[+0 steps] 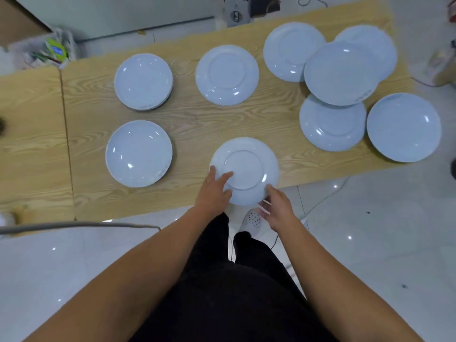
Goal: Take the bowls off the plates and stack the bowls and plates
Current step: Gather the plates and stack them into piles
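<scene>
Two bare hands hold a round white ceramic plate (246, 154) that overhangs the near edge of the pale wood-grain table (197, 119). The left hand (213, 193) lies on its left rim, fingers (225, 176) spread and fairly straight. The right hand (277, 208) pinches the near right rim, thumb on top and fingers (262, 208) tucked beneath.

The lift looks about to begin. Done well, it probably wants the left hand hooked under the rim too, so the glazed ceramic cannot slide, and the plate kept level while it hangs over the floor.

To the left sits a lone white shallow bowl (138, 153), with a low stack of white bowls (143, 81) beyond it. Straight ahead lies a second white plate (227, 75), apart from everything else and a likely base for the plate stack: centre over it, lower gently, release late. At the far right a tilted white bowl (341, 72) rests across a cluster of plates (333, 124) and would have to come off before those can be stacked.
</scene>
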